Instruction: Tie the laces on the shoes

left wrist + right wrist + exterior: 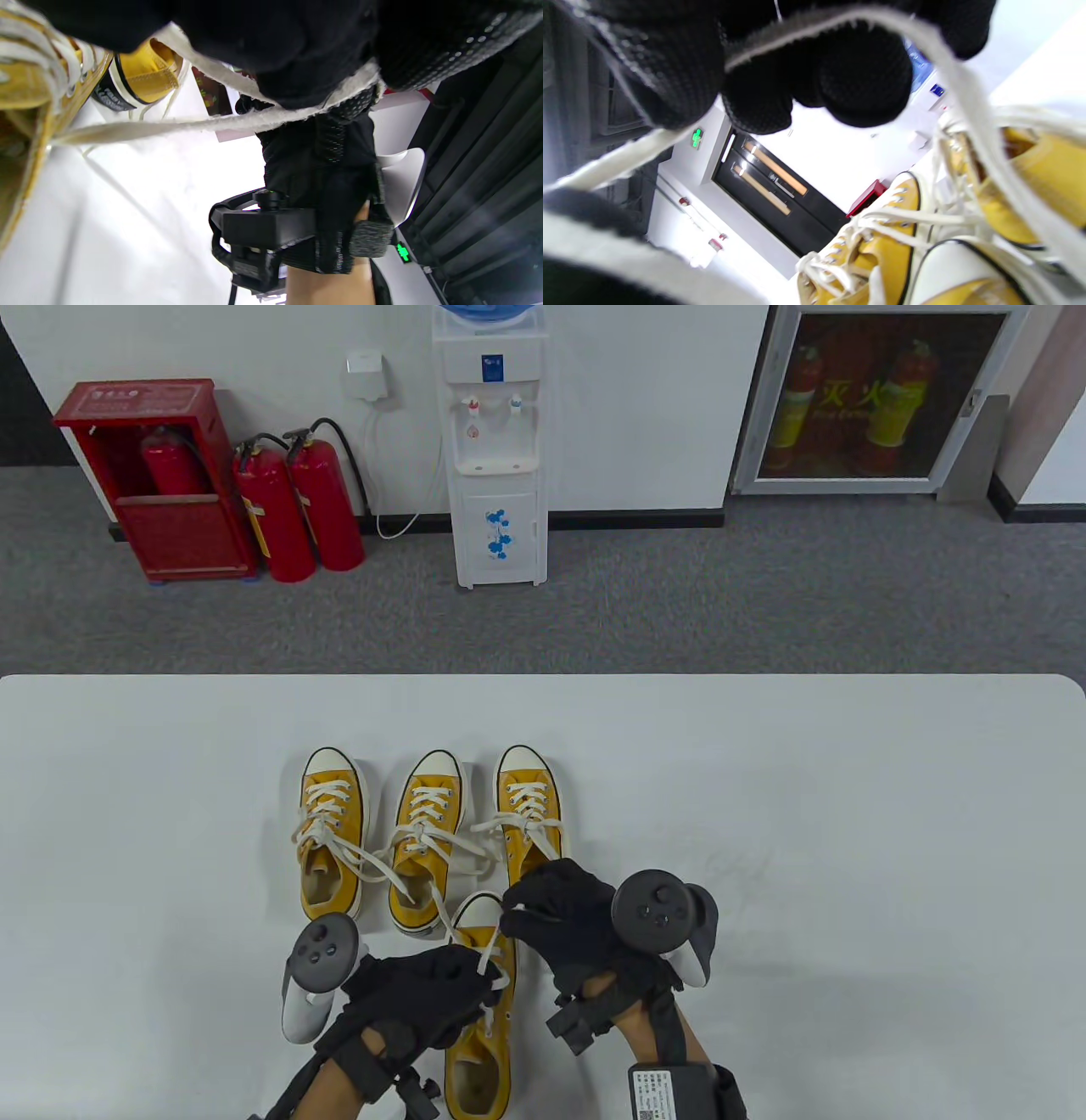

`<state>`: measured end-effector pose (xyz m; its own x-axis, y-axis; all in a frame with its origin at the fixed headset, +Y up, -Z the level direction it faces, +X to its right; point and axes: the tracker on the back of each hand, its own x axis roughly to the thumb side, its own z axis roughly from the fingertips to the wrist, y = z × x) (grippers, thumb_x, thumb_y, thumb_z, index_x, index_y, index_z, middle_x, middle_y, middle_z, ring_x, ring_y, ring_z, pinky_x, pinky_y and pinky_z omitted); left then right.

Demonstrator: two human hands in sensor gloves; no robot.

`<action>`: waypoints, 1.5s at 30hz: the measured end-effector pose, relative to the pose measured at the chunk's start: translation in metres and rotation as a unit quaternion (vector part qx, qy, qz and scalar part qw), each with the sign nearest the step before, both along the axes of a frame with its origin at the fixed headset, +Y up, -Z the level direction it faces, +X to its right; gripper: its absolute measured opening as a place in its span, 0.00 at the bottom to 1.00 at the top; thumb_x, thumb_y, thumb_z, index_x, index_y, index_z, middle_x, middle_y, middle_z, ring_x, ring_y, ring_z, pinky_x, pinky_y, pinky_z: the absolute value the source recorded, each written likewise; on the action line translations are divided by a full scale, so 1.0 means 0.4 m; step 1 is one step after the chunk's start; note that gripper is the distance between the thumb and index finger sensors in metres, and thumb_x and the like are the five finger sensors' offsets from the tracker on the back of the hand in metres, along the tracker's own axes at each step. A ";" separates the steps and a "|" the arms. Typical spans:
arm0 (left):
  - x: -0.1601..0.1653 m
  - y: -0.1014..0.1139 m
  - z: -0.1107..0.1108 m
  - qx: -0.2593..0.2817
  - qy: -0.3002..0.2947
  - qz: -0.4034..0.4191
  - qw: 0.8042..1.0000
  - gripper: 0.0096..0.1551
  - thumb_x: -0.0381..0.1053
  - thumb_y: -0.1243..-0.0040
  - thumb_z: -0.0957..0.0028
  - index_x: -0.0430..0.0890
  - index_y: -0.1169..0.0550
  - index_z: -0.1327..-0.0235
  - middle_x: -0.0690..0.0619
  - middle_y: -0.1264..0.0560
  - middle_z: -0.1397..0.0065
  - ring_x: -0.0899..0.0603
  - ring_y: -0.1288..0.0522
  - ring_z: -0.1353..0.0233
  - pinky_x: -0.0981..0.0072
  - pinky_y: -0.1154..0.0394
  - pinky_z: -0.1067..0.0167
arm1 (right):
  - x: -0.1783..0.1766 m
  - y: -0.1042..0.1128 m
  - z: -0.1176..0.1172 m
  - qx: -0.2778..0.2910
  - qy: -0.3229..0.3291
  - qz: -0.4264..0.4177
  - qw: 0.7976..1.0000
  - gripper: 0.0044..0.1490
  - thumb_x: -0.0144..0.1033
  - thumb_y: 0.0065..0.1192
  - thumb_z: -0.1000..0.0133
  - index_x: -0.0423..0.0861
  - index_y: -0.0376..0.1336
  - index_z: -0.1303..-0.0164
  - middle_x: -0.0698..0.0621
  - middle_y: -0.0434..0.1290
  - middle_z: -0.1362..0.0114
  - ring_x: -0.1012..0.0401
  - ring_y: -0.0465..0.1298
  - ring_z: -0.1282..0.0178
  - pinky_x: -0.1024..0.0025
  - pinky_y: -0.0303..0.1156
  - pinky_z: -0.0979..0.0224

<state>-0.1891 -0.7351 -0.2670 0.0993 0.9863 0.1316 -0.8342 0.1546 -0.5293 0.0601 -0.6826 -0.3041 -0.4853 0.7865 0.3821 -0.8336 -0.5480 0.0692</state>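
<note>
Wide bare room is offered on the table (pixel 848 814) to the right of the shoes, and also to the left, past the far-left shoe (pixel 333 831). The far strip, betw. shoe toes and table edge, is left unblocked too. The centre is crowded: three shoes stand in a tight row, w/ the middle shoe (pixel 427 840) and the right shoe (pixel 530 810) just beside each other. Loose laces (pixel 441 848) are strung across the gaps betw. them. The near shoe (pixel 482 1010) is flanked by the left hand (pixel 416 993) and right hand (pixel 568 925), so passage there is closed on both sides.
</note>
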 end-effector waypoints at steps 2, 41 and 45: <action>-0.001 -0.007 -0.002 -0.014 -0.004 0.012 1.000 0.20 0.68 0.34 0.47 0.58 0.13 0.52 0.60 0.13 0.60 0.53 0.17 0.77 0.59 0.16 0.72 | 0.008 -0.007 -0.002 0.014 -0.022 0.018 0.999 0.28 0.50 0.73 0.53 0.47 0.76 0.47 0.48 0.71 0.31 0.53 0.78 0.42 0.36 0.61 0.27; -0.044 -0.020 -0.004 -0.032 0.072 0.037 0.996 0.20 0.63 0.37 0.45 0.61 0.18 0.42 0.56 0.14 0.48 0.51 0.15 0.69 0.57 0.16 0.64 | -0.054 -0.069 0.037 -0.070 0.059 -0.036 0.995 0.26 0.44 0.69 0.49 0.44 0.73 0.43 0.46 0.63 0.23 0.46 0.69 0.26 0.33 0.55 0.26; -0.058 -0.018 -0.003 -0.024 0.118 0.002 0.993 0.20 0.60 0.36 0.45 0.62 0.19 0.40 0.56 0.14 0.48 0.51 0.14 0.68 0.56 0.16 0.63 | -0.032 -0.060 0.036 -0.082 0.061 -0.079 0.992 0.27 0.46 0.67 0.48 0.42 0.71 0.44 0.46 0.62 0.24 0.46 0.68 0.26 0.33 0.54 0.26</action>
<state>-0.2124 -0.7423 -0.2682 0.1172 0.9914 0.0579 -0.9366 0.1297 -0.3255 0.0474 -0.7066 -0.2895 -0.3098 0.9053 0.2906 -0.8879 -0.3848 0.2520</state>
